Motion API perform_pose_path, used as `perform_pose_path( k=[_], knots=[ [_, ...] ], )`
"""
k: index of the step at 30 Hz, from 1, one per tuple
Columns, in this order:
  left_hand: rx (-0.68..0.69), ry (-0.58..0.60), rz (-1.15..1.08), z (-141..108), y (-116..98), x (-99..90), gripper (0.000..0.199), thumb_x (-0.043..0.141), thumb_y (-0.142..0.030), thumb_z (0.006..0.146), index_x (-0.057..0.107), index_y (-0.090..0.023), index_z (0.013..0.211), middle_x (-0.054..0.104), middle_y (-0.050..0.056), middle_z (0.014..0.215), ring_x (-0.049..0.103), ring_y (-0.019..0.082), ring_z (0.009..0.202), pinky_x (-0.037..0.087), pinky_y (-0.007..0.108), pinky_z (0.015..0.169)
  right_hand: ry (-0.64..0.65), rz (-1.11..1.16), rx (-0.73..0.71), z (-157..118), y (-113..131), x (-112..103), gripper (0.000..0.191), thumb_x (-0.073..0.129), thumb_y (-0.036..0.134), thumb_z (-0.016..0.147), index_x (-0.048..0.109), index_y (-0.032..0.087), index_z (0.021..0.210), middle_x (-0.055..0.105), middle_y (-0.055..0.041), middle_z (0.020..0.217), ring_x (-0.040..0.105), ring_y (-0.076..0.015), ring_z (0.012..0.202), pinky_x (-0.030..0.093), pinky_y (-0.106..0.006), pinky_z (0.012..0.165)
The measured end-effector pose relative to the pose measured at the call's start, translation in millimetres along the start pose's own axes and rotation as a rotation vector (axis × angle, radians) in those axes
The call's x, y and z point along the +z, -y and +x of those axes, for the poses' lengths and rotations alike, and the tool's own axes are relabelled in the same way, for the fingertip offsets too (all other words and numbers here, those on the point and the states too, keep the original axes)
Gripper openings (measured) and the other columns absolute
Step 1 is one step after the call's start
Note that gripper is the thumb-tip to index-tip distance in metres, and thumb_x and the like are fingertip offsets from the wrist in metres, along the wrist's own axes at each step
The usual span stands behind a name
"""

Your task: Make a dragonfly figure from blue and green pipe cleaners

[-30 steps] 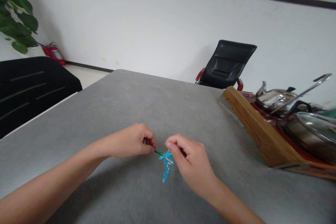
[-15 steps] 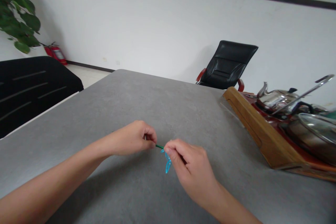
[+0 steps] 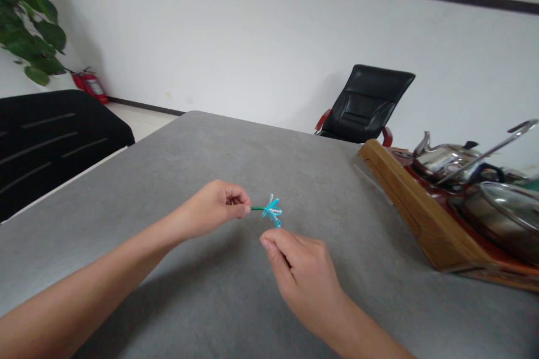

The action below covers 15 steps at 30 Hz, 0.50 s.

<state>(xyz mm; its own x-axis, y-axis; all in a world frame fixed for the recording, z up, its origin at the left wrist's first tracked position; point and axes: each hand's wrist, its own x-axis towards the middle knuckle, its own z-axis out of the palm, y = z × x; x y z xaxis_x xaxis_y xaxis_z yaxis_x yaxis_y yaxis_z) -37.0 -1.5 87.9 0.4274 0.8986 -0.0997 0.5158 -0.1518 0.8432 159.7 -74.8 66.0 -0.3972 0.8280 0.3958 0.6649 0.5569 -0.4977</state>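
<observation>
Head: beaded ornament (image 3: 273,210) in left hand (image 3: 213,207)

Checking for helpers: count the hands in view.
2: left hand pinching a green stem, right hand just below its blue beaded figure. More may be out of view.

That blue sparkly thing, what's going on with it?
A person is at a grey table. Their left hand pinches the green stem of a small blue beaded figure. Their curled right hand is just below the figure and doesn't seem to touch it. Off to the right, a steel kettle sits on a wooden tray.
</observation>
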Motion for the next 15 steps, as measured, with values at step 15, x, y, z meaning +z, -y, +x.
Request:
perform_pose_path(
  k=[15],
  knots=[
    [-0.065, 0.056, -0.216, -0.6, -5.5, -3.2, 0.018, 0.059, -0.032, 0.077, 0.062, -0.014, 0.077, 0.049, -0.005, 0.060, 0.035, 0.008, 0.052, 0.025, 0.020, 0.048, 0.068, -0.171, 0.081, 1.0, -12.9, 15.8, 0.026, 0.038, 0.019, 0.091, 0.063, 0.019, 0.085, 0.064, -0.0009, 0.064, 0.059, -0.0147, 0.055, 0.031, -0.025, 0.053]
  ],
)
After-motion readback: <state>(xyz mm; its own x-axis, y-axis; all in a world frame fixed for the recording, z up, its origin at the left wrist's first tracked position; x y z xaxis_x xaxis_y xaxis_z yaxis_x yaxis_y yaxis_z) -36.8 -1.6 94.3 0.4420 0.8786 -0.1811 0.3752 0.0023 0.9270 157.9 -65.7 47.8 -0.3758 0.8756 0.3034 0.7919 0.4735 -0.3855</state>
